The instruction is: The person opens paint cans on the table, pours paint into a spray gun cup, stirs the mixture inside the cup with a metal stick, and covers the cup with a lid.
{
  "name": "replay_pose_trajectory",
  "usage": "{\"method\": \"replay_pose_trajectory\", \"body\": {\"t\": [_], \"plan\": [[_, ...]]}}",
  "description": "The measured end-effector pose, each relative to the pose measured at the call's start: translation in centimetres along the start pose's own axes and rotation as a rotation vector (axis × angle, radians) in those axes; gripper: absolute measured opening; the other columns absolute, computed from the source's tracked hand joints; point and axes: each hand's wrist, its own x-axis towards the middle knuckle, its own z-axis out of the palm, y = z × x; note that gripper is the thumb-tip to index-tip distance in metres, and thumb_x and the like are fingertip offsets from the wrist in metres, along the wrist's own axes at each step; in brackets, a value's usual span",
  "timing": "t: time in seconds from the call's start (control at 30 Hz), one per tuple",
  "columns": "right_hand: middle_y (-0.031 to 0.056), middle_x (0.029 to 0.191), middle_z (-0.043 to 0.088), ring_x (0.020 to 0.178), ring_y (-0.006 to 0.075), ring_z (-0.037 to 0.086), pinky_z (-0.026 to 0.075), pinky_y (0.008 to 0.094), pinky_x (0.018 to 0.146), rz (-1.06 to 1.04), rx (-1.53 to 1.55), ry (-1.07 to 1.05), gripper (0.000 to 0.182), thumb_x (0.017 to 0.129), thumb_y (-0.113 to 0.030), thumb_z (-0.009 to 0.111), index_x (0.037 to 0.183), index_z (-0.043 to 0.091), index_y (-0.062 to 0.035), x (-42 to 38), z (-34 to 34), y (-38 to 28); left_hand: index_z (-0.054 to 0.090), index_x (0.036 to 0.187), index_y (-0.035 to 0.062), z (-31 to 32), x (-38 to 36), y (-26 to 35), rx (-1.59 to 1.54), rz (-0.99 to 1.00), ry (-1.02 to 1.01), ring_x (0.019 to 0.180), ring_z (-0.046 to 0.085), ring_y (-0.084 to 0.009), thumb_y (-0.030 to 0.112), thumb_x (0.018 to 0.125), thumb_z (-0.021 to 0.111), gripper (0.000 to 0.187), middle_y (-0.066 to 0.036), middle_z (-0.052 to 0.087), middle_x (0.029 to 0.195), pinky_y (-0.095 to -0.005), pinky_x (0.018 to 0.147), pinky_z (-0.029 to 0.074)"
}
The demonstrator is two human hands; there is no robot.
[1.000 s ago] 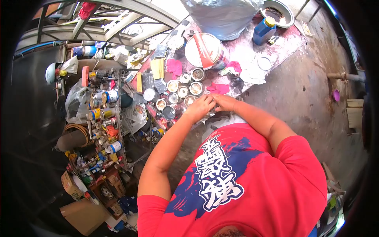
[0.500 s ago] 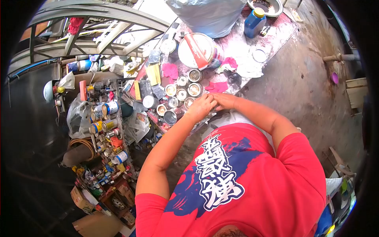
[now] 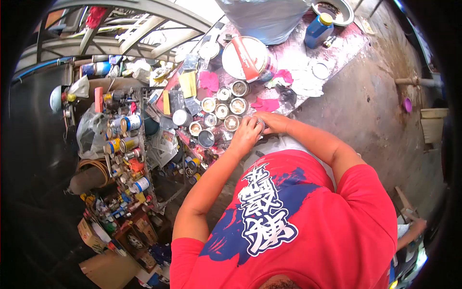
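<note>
At the near edge of the paint-stained table (image 3: 344, 50), my left hand (image 3: 247, 136) and my right hand (image 3: 270, 123) are together. Between their fingers a small round tin (image 3: 261, 123) shows in part; both hands are closed about it, and my fingers cover most of its sides. Just beyond my left hand stands a cluster of several small open cans, among them one with brownish contents (image 3: 232, 123) and a grey one (image 3: 206, 138). A pink cloth (image 3: 265, 104) lies beyond my right hand.
Farther back stand a large white-lidded bucket (image 3: 245, 58), a plastic-covered bulky thing (image 3: 263, 21), a blue bottle (image 3: 318, 31) and a basin (image 3: 347, 17). Yellow sandpaper-like sheets (image 3: 188, 85) lie left. A crowded shelf of paint cans (image 3: 131, 123) runs along the left side.
The view has shifted slightly, so the table things sit a little farther right. My left hand has turned a little, and more of the tin between my hands shows now.
</note>
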Motion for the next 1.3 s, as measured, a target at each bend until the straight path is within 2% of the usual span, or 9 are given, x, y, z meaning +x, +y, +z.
{"method": "replay_pose_trajectory", "body": {"t": [0.2,0.4,0.43,0.67,0.83,0.93,1.0,1.17,1.3], "plan": [[0.0188,0.147,0.051,0.138,0.0334,0.049,0.042,0.0428,0.114,0.066,0.006,0.014,0.084,0.075,-0.019,0.082,0.148,0.042,-0.0052,0.2,-0.7,-1.2,0.06,0.119,0.0047,-0.1,-1.1,0.2,-0.171,-0.141,0.118,0.121,0.052,-0.0393,0.007,0.071,0.083,0.053,-0.016,0.054,0.127,-0.0471,0.1,0.049],[0.0203,0.143,0.055,0.134,0.0365,0.052,0.045,0.0442,0.111,0.13,0.027,0.056,0.084,0.073,-0.019,0.083,0.147,0.044,-0.0054,-0.5,-1.3,-3.1,0.057,0.128,0.0055,1.2,-4.3,2.8,-0.327,-0.468,0.555,0.118,0.054,-0.0394,0.012,0.072,0.087,0.063,-0.017,0.055,0.125,-0.0461,0.102,0.047],[0.0207,0.143,0.054,0.134,0.0373,0.052,0.045,0.0444,0.11,0.132,0.01,0.064,0.085,0.072,-0.017,0.083,0.147,0.043,-0.0052,-0.6,-1.5,-3.4,0.057,0.129,0.0058,1.6,-5.3,3.4,-0.466,-0.611,0.517,0.12,0.055,-0.0365,0.012,0.074,0.087,0.063,-0.018,0.054,0.129,-0.0446,0.1,0.049],[0.0185,0.144,0.054,0.133,0.036,0.053,0.045,0.043,0.111,0.133,-0.016,0.133,0.083,0.073,-0.018,0.084,0.145,0.044,-0.0065,-1.0,-3.1,-6.8,0.056,0.13,0.0042,5.0,-13.8,5.4,-0.62,-0.882,0.777,0.121,0.056,-0.0293,0.008,0.076,0.087,0.063,-0.016,0.049,0.134,-0.0378,0.092,0.059],[0.0164,0.145,0.054,0.135,0.0345,0.053,0.044,0.0418,0.112,0.028,-0.057,0.228,0.084,0.072,-0.014,0.086,0.145,0.044,-0.0067,-0.4,-3.9,-10.8,0.054,0.131,0.002,8.5,-19.8,4.7,-0.722,-0.983,0.905,0.114,0.059,-0.0239,0.005,0.079,0.084,0.06,-0.013,0.046,0.133,-0.0356,0.091,0.059],[0.0153,0.145,0.055,0.134,0.0347,0.053,0.044,0.0416,0.112,-0.005,-0.048,0.305,0.083,0.071,-0.015,0.088,0.143,0.046,-0.007,0.2,-3.6,-14.1,0.056,0.129,0.0026,9.2,-22.3,4.6,-0.702,-1.003,0.959,0.117,0.057,-0.0279,0.012,0.077,0.087,0.061,-0.015,0.05,0.129,-0.0369,0.089,0.06],[0.0149,0.145,0.055,0.134,0.0347,0.053,0.044,0.0417,0.112,-0.048,-0.074,0.372,0.082,0.071,-0.016,0.089,0.142,0.047,-0.0069,0.6,-2.9,-15.3,0.056,0.13,0.0028,9.6,-23.7,4.4,-0.665,-1.03,0.953,0.116,0.057,-0.0278,0.014,0.078,0.086,0.061,-0.014,0.051,0.128,-0.0365,0.088,0.059],[0.0158,0.129,0.059,0.122,0.0354,0.057,0.046,0.0428,0.105,-0.05,-0.161,0.577,0.078,0.072,-0.023,0.092,0.135,0.05,-0.0057,1.3,-0.9,-18.9,0.054,0.131,0.0021,10.9,-26.5,3.1,-0.735,-1.065,0.965,0.116,0.056,-0.0271,0.016,0.08,0.086,0.062,-0.014,0.05,0.128,-0.0373,0.089,0.058],[0.0184,0.133,0.054,0.125,0.0369,0.052,0.043,0.0452,0.106,-0.055,-0.237,0.664,0.083,0.071,-0.022,0.093,0.137,0.046,-0.0035,1.5,0.9,-19.5,0.053,0.132,0.0009,10.3,-28.3,2.7,-0.722,-1.064,0.948,0.115,0.057,-0.0251,0.012,0.082,0.084,0.059,-0.015,0.048,0.127,-0.0363,0.091,0.058]]}}
